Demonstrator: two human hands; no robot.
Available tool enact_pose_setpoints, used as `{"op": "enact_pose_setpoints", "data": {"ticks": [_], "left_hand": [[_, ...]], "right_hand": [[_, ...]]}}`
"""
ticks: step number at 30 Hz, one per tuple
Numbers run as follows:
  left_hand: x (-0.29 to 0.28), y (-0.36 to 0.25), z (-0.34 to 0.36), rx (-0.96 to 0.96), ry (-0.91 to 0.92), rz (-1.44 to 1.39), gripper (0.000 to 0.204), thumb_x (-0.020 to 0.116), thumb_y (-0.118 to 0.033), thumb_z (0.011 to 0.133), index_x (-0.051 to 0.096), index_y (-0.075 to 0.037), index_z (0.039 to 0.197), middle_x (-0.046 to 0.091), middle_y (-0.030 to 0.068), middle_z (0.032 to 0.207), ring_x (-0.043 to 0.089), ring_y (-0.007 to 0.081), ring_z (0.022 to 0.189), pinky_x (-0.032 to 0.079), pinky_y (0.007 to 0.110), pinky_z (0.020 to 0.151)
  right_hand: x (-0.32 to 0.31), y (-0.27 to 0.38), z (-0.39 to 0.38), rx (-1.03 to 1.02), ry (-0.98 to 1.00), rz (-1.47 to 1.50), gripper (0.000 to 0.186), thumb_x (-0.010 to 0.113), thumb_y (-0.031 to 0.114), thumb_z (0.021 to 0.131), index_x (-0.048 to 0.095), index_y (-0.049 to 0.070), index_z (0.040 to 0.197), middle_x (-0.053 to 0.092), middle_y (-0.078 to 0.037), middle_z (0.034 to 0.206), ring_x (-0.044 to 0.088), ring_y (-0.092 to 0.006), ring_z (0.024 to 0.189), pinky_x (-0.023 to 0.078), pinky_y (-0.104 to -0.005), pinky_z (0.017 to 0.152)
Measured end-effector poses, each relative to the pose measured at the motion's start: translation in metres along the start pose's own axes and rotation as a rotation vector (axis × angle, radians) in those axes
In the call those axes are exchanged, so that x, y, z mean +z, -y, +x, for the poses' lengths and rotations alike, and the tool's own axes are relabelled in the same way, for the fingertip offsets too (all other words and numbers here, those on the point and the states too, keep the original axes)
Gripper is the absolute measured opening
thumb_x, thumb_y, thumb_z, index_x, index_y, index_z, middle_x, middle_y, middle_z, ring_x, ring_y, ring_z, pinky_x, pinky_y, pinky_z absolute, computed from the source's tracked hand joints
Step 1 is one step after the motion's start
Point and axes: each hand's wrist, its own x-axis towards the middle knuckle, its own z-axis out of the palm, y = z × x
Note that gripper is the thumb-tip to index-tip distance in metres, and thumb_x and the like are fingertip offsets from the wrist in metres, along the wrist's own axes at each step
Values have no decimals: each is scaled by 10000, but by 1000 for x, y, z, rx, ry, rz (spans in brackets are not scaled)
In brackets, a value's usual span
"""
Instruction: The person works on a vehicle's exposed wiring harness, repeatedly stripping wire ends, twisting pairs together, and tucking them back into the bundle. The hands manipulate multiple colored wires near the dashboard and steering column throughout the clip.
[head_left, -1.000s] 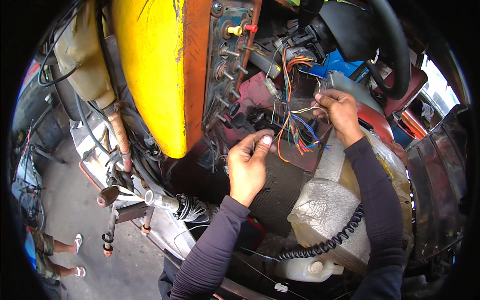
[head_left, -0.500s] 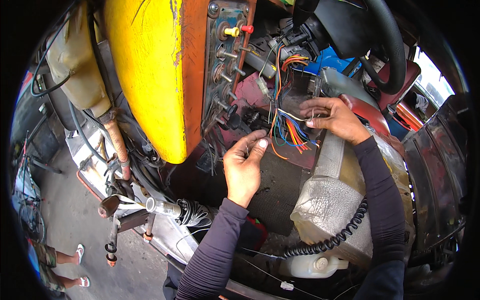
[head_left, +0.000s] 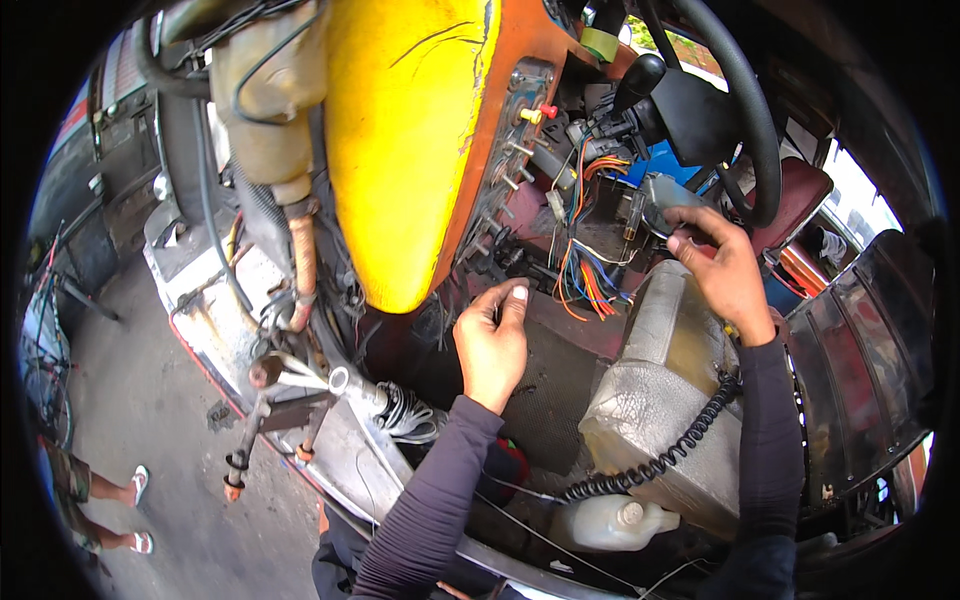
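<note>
My left hand (head_left: 493, 345) is raised over the dark floor mat, thumb and forefinger pressed together. Whatever the pinch may hold is too small to make out. Just right of it hangs a bundle of coloured wires (head_left: 590, 282), orange, red, blue, white and black, their ends loose and fanned out. My right hand (head_left: 722, 270) is off to the right of the bundle, above the worn grey cover, its fingers loosely bent and the thumb a little apart. No wire shows between them. A white wire (head_left: 605, 258) sticks out from the bundle toward that hand.
A yellow and orange panel (head_left: 410, 150) with toggle switches (head_left: 508, 165) stands ahead. The steering wheel (head_left: 765, 120) is at upper right. A coiled black cord (head_left: 680, 450) crosses the grey cover (head_left: 650, 410), above a white jug (head_left: 615, 522). A person's legs (head_left: 105, 510) show at lower left.
My right hand has let go of the white wire and moved right, away from the bundle. My left hand stays pinched, nearly in place. The whole view has shifted.
</note>
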Motion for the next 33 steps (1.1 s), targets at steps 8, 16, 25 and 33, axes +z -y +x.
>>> {"op": "enact_pose_setpoints", "data": {"ticks": [8,16,25,33], "left_hand": [[-36,-123,-46,449,756,331,336,596,-219,1026,682,6,792,650,235,712,655,435,686,490,543,639],[18,-196,-74,448,1120,743,237,664,-169,912,753,30,1004,747,225,993,739,396,888,589,474,787],[55,-167,-82,302,1018,668,229,685,-124,834,780,21,983,758,209,920,755,399,887,599,474,813],[-18,-111,-102,48,482,248,301,562,-156,930,723,36,1095,671,200,829,676,376,792,545,478,742]], "right_hand": [[18,-52,4,-13,-70,-54,270,722,145,989,758,26,1228,772,-99,1112,683,-151,976,534,-304,904],[8,-127,30,172,-120,-189,303,696,182,1008,745,23,1262,751,-102,1209,701,-165,1017,536,-313,921],[-11,-145,15,201,-152,-194,272,705,191,999,770,33,1210,777,-76,1114,726,-147,892,557,-280,795],[-1,-61,-9,158,98,213,224,691,164,997,772,26,1154,730,-23,864,622,-77,668,508,-238,607]]}}
